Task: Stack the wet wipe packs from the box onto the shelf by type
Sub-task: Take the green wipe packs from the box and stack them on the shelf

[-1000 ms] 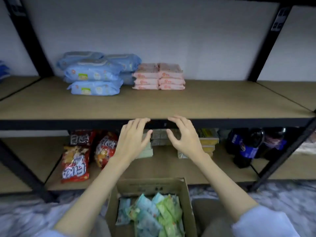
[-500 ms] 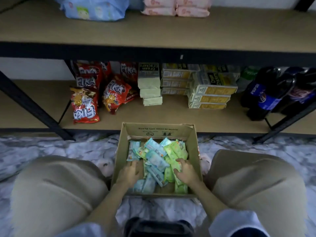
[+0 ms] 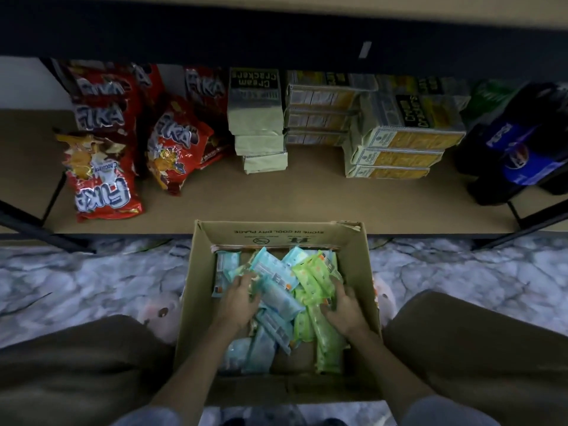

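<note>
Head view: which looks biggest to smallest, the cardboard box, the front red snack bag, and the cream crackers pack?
1. cardboard box, though it sits nearest the camera.
2. front red snack bag.
3. cream crackers pack, close to the bag and farther back, so unsure.

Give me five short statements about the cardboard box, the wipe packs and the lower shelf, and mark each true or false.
1. Both hands, left hand and right hand, are inside the open brown cardboard box. True.
2. The box holds only pink packs. False: it holds light blue wipe packs and green wipe packs.
3. The green packs lie mostly on the right side of the box. True.
4. The red snack bags sit at the right end of the lower shelf. False: they sit at its left end; dark cola bottles are at the right.
5. The box stands on the lower shelf. False: it stands on the marble-patterned floor in front of it.
</note>
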`<state>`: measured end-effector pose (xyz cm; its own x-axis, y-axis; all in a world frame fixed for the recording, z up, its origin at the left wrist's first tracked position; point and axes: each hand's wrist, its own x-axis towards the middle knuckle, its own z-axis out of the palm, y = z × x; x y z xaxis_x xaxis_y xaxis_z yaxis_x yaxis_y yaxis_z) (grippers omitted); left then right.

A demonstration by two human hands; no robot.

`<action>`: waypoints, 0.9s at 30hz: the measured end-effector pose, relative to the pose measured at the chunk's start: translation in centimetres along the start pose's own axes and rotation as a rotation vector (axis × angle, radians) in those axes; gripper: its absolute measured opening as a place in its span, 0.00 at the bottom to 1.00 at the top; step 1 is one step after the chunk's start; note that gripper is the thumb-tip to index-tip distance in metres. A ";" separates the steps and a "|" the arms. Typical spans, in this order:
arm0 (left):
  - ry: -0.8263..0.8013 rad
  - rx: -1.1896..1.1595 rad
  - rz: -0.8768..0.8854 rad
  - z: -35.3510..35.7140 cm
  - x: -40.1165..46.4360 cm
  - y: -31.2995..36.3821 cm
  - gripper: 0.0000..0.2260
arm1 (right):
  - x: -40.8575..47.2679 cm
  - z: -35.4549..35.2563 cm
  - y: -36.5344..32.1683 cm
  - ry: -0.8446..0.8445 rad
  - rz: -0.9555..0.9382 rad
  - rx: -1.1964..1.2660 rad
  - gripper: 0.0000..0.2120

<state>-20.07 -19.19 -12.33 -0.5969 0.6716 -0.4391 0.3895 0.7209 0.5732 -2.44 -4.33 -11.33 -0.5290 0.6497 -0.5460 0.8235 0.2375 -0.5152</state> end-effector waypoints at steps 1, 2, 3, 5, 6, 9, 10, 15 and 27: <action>0.040 0.030 0.038 -0.1 1.3 0.6 0.17 | 1.1 -0.3 -0.3 0.016 -0.012 0.013 0.34; 0.065 0.059 0.076 0.0 2.6 1.0 0.17 | 2.2 -0.6 -0.4 0.029 -0.020 0.028 0.34; 0.067 0.093 0.105 0.1 3.9 1.4 0.18 | 3.2 -0.9 -0.6 0.035 -0.017 0.043 0.34; 0.040 0.159 0.149 0.7 6.2 2.3 0.19 | 5.1 -1.1 -0.6 0.019 -0.007 0.060 0.35; 0.027 0.198 0.171 1.1 7.2 2.7 0.20 | 5.8 -1.0 -0.4 -0.004 -0.003 0.059 0.36; -0.091 0.334 0.235 2.5 9.2 3.0 0.25 | 7.7 -0.1 0.8 -0.037 -0.051 0.023 0.42; -0.149 0.384 0.243 2.9 9.4 2.8 0.26 | 8.1 0.2 1.2 -0.057 -0.063 0.011 0.43; -0.160 0.460 0.211 4.1 6.5 -0.3 0.28 | 8.3 0.8 1.7 -0.098 -0.054 -0.183 0.44; 0.065 -0.029 -0.183 2.1 5.5 -3.4 0.17 | 6.8 2.8 2.2 -0.057 -0.020 -0.285 0.42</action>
<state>-23.19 -17.65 -18.14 -0.7000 0.5170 -0.4927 0.2511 0.8240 0.5079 -4.82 -1.40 -18.05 -0.5500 0.6033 -0.5775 0.8327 0.4489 -0.3241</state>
